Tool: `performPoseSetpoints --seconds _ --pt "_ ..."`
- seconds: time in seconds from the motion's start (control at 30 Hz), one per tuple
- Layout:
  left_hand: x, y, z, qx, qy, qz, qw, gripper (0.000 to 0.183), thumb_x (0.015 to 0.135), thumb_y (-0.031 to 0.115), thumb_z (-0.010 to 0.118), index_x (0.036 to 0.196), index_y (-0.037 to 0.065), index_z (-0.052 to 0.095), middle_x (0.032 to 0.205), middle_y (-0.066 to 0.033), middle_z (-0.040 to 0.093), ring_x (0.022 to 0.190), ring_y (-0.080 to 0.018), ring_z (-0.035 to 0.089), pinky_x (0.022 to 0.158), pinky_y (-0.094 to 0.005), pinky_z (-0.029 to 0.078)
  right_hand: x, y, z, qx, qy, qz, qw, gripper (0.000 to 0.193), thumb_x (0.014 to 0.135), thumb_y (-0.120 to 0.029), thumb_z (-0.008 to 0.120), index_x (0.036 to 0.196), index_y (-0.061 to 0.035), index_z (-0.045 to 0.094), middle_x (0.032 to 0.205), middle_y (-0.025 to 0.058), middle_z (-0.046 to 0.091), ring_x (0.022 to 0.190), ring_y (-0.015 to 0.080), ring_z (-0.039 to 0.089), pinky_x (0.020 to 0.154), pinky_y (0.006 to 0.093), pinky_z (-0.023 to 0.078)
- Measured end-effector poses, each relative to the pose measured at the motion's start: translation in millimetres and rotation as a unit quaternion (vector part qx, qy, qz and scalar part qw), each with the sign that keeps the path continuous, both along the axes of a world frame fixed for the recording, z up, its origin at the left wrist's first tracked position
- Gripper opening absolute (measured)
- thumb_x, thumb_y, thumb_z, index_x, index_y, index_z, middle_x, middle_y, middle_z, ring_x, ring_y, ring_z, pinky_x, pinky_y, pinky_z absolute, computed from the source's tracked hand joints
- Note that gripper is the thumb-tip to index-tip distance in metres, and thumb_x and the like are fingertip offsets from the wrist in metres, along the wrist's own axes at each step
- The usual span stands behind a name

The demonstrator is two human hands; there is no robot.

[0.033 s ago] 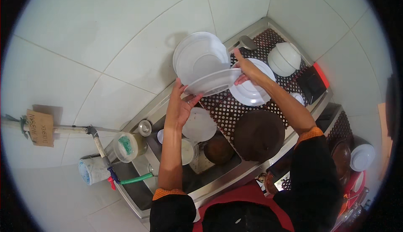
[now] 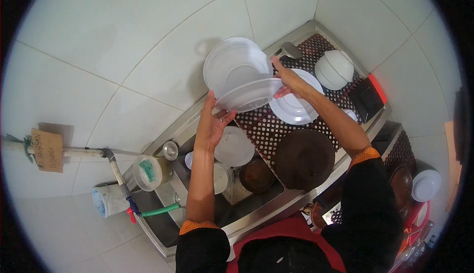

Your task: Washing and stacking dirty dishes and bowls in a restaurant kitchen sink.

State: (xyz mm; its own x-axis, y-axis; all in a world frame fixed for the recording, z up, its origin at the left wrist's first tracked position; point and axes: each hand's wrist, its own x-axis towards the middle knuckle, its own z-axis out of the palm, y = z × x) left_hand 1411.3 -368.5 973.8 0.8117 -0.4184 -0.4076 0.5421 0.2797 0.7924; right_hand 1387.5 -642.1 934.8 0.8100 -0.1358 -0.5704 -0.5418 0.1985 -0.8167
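Observation:
Between my two hands is a white plate (image 2: 247,96), tilted up, its rim gripped on opposite sides. My left hand (image 2: 215,124) pinches its left edge, fingers beneath. My right hand (image 2: 290,83) holds the right edge with the thumb up. Just behind it, more white plates (image 2: 232,58) lean upright against the tiled wall. Below my right wrist another white plate (image 2: 296,109) lies on the perforated brown mat (image 2: 259,135). Nearer to me sits a round dark brown lid or pan (image 2: 305,159), whose kind I cannot tell.
White bowls (image 2: 335,70) and a black box (image 2: 368,99) stand at the right. In the sink are a whitish plate (image 2: 236,145), a pale container (image 2: 222,178) and a brown round vessel (image 2: 256,176). A sponge tub (image 2: 148,173), green hose (image 2: 160,210) and pipe (image 2: 116,167) are left.
The held plate has shifted very slightly up and left and tipped a little, showing more of its surface. My right hand has moved slightly with it.

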Motion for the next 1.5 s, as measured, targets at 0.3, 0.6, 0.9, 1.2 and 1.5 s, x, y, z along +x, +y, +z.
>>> performPoseSetpoints --seconds 0.3,0.6,0.9,1.2,1.5 --pt "35.7 -22.4 -52.0 0.261 -0.199 0.074 0.942 0.064 0.081 0.042 0.068 0.121 -0.005 0.05 0.115 -0.0189 0.053 0.098 -0.0248 0.056 0.085 -0.0342 0.044 60.2 -4.2 -15.1 -0.031 -0.076 -0.054 0.995 0.069 0.087 -0.059 0.049 0.112 0.0056 0.05 0.096 0.0151 0.06 0.06 0.0202 0.065 0.054 0.0278 0.055" --pt "40.0 -26.7 -76.8 0.373 -0.196 0.123 0.899 0.048 0.082 0.031 0.069 0.108 -0.007 0.055 0.104 -0.0173 0.058 0.094 -0.0227 0.056 0.084 -0.0344 0.044 57.3 1.4 -31.9 -0.153 -0.148 -0.08 0.974 0.047 0.084 -0.045 0.065 0.088 0.0007 0.055 0.07 0.0071 0.059 0.052 0.0123 0.058 0.046 0.0252 0.047" --pt "-74.2 -56.6 -123.7 0.276 -0.234 -0.023 0.932 0.041 0.088 0.015 0.059 0.12 -0.007 0.046 0.112 -0.0173 0.053 0.098 -0.0221 0.055 0.083 -0.0311 0.046 -74.8 -75.8 -95.4 -0.645 -0.119 -0.121 0.745 0.043 0.08 -0.036 0.069 0.096 0.0028 0.061 0.079 0.0151 0.065 0.072 0.0228 0.062 0.068 0.0327 0.05" --pt "-91.1 -144.3 -135.8 0.122 0.014 -0.02 0.992 0.064 0.083 0.013 0.063 0.133 -0.012 0.032 0.126 -0.0212 0.045 0.115 -0.026 0.047 0.098 -0.0342 0.037 -101.6 -89.9 -90.6 -0.155 0.04 -0.263 0.952 0.042 0.077 -0.028 0.074 0.089 0.0104 0.065 0.085 0.0118 0.066 0.077 0.0158 0.059 0.073 0.0291 0.046" --pt "-86.2 -147.5 -129.8 0.321 -0.191 -0.002 0.928 0.07 0.081 0.016 0.065 0.134 -0.013 0.03 0.13 -0.0274 0.038 0.123 -0.0375 0.039 0.105 -0.041 0.031 -98.5 -82.5 -88.9 -0.237 0.051 -0.214 0.946 0.036 0.075 -0.033 0.075 0.073 -0.0002 0.06 0.075 0.0058 0.058 0.067 0.0147 0.051 0.06 0.033 0.04"
